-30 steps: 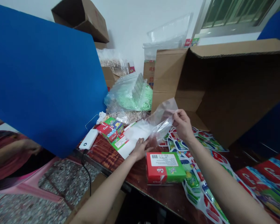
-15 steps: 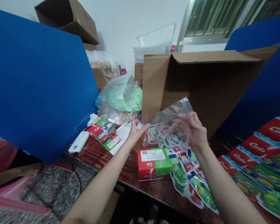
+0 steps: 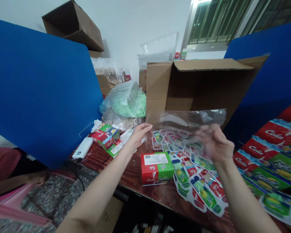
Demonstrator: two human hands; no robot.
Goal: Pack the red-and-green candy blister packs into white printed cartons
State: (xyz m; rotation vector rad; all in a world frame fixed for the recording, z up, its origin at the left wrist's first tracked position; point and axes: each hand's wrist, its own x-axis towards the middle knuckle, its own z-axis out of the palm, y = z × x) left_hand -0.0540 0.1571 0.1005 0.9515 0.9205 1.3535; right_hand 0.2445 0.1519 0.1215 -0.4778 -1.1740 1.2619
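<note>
A clear plastic bag (image 3: 191, 118) is stretched flat between my hands above the table. My left hand (image 3: 140, 134) pinches its left edge, thumb and fingers together. My right hand (image 3: 217, 140) grips the right side; its fingertips are slightly blurred. Through the film I see a heap of bottle-shaped cut-outs (image 3: 203, 191), printed green, red and blue, spreading toward the table's front edge. Just below the bag a red and green Cola box (image 3: 157, 168) sits on the table, its white label facing up.
A large open carton (image 3: 157, 90) stands behind the bag. Stacked Cola boxes (image 3: 264, 145) are at right. To the left lie another printed box (image 3: 106, 136), a white power bank (image 3: 82, 148) and plastic trays (image 3: 126, 97). A blue partition (image 3: 38, 90) separates a seated person at far left.
My right hand has moved right, drawing the bag wide and flat. My left hand's spread fingers have closed at the bag's left edge.
</note>
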